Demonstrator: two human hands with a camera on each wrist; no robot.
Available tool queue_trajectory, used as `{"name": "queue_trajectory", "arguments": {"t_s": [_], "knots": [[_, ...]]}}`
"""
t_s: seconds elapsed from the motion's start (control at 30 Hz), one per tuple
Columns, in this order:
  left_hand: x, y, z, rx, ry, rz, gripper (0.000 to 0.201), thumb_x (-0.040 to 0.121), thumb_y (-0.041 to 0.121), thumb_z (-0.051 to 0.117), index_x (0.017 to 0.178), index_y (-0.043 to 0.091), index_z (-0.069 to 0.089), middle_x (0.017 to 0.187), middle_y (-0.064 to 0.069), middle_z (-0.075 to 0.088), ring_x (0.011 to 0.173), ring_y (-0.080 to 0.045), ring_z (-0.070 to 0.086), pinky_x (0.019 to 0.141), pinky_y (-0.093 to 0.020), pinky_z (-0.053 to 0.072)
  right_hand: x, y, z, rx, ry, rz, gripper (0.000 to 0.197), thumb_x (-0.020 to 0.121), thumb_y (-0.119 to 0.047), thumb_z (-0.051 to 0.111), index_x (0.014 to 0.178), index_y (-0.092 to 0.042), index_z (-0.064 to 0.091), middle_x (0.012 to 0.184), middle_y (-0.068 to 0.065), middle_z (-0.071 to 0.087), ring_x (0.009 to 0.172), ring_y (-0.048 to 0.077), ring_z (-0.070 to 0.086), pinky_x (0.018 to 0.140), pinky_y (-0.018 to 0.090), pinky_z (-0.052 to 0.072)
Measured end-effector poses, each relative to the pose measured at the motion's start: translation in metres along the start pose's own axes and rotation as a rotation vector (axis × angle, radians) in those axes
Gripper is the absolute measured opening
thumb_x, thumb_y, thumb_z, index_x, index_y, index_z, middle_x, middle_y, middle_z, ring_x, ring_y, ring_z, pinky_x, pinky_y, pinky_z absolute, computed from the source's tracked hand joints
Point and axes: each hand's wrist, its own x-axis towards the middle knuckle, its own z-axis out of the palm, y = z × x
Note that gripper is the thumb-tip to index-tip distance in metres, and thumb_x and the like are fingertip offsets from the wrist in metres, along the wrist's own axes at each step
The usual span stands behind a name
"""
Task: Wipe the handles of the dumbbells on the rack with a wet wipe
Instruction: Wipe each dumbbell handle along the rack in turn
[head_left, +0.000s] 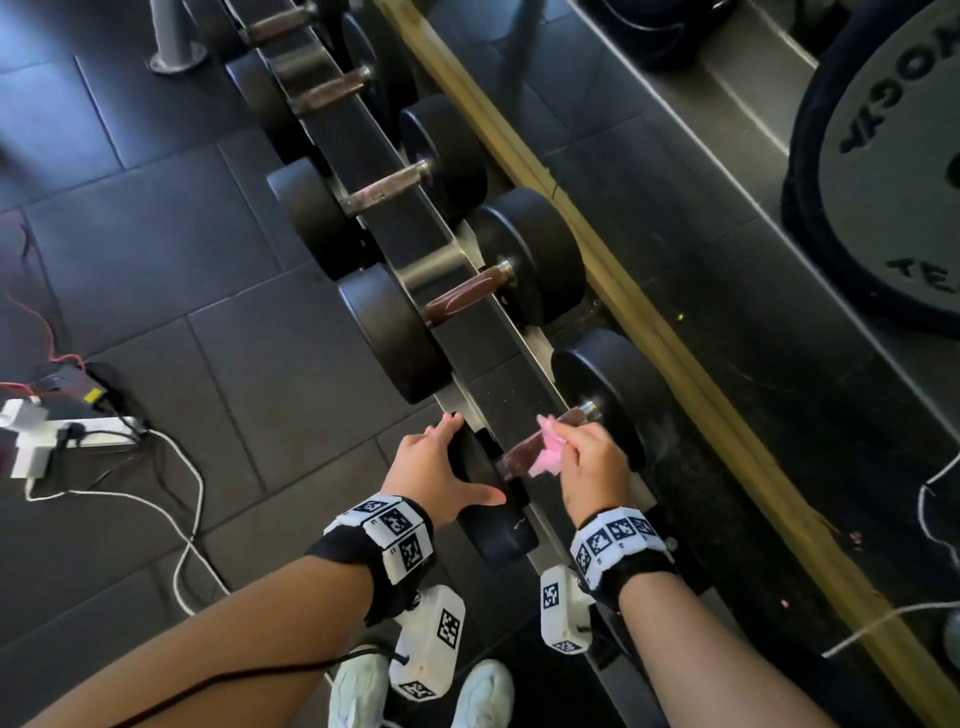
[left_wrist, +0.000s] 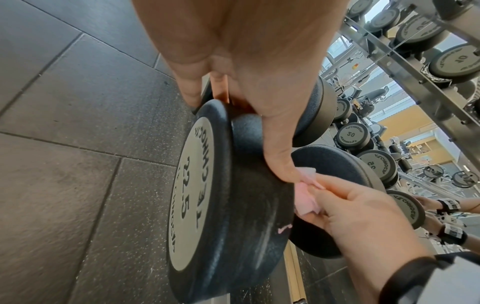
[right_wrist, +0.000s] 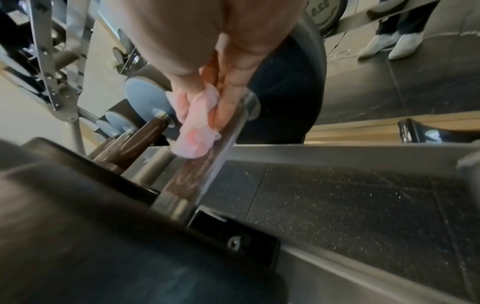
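1. Right hand (head_left: 589, 460): fingers curled round a crumpled pink wet wipe (head_left: 549, 452), pressing it onto the brown handle (head_left: 524, 453) of the nearest dumbbell; wipe sits abt mid-handle, toward the far end. Right wrist view: fingertips (right_wrist: 224, 111) lie on the handle w/ the wipe bunched beside and under them.
2. Left hand (head_left: 434, 465): open, fingers spread over the rim of the near weight head (head_left: 493, 512) of the same dumbbell; thumb stretched toward the handle, fingertips on the head's far edge. Holds nothing.
3. Nearest dumbbell: lies across the rack (head_left: 519, 400), black rubber heads either side of the rail. Near head's end plate reads "22.5" (left_wrist: 188, 185) in left wrist view. Small pink shred (left_wrist: 284, 228) stuck on that head's rim.
4. Far head (head_left: 608, 384) of the same dumbbell: beyond the handle, next to the wooden strip (head_left: 649, 322) at the mirror's foot.
5. Other dumbbells (head_left: 467, 291): lined up along the rack further off, brown handles, black heads; touched by neither hand.
6. Both wrists: black straps w/ white tag blocks (head_left: 387, 535).
7. Floor (head_left: 156, 270): dark rubber tiles. Power strip (head_left: 88, 434) w/ white and red cables at left.
8. White shoes (head_left: 483, 696): bottom of the head view, just below the rack end.
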Motion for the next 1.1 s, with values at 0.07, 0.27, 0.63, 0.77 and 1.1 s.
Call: {"name": "queue_trajectory", "arguments": {"t_s": [0.07, 0.27, 0.63, 0.77, 1.1], "knots": [[0.001, -0.002, 0.001, -0.020, 0.004, -0.005, 0.117, 0.055, 0.060, 0.085, 0.152, 0.035, 0.024, 0.153, 0.008, 0.035, 0.139, -0.016, 0.027, 0.104, -0.025, 0.036, 0.003, 0.003, -0.002, -0.094, 0.055, -0.033, 0.023, 0.099, -0.015, 0.055, 0.111, -0.021, 0.073, 0.110, -0.008, 0.061, 0.095, 0.000, 0.056, 0.086, 0.017, 0.045], [-0.002, -0.003, 0.003, -0.053, 0.018, -0.007, 0.116, 0.056, 0.059, 0.085, 0.152, 0.035, 0.024, 0.153, 0.007, 0.035, 0.140, -0.016, 0.024, 0.111, -0.032, 0.032, -0.007, 0.004, 0.022, 0.322, -0.170, 0.287, 0.025, 0.091, -0.039, 0.067, 0.088, -0.014, 0.072, 0.083, 0.003, 0.074, 0.082, 0.016, 0.072, 0.067, 0.020, 0.054], [-0.006, 0.000, 0.002, -0.094, -0.006, -0.001, 0.114, 0.062, 0.052, 0.086, 0.153, 0.035, 0.019, 0.159, 0.014, 0.023, 0.145, -0.014, 0.015, 0.116, -0.035, 0.023, 0.032, -0.034, -0.032, -0.232, -0.128, -0.431, 0.032, 0.097, -0.010, 0.056, 0.115, -0.032, 0.072, 0.119, -0.008, 0.062, 0.111, 0.008, 0.058, 0.097, 0.021, 0.048], [-0.006, -0.002, 0.004, -0.121, 0.001, 0.002, 0.116, 0.061, 0.051, 0.087, 0.153, 0.035, 0.019, 0.159, 0.012, 0.023, 0.146, -0.013, 0.012, 0.117, -0.035, 0.021, 0.036, -0.025, -0.019, -0.561, -0.299, -0.500, 0.041, 0.095, 0.001, 0.053, 0.122, -0.024, 0.070, 0.144, 0.006, 0.054, 0.132, 0.022, 0.049, 0.108, 0.026, 0.035], [-0.004, -0.004, 0.007, -0.156, 0.011, -0.013, 0.118, 0.058, 0.051, 0.088, 0.153, 0.038, 0.020, 0.159, 0.013, 0.023, 0.147, -0.012, 0.010, 0.118, -0.037, 0.021, 0.028, 0.001, 0.000, -0.725, -0.240, -0.588, 0.053, 0.089, 0.006, 0.057, 0.132, -0.025, 0.063, 0.147, -0.001, 0.051, 0.145, 0.023, 0.034, 0.113, 0.034, 0.030]]}}
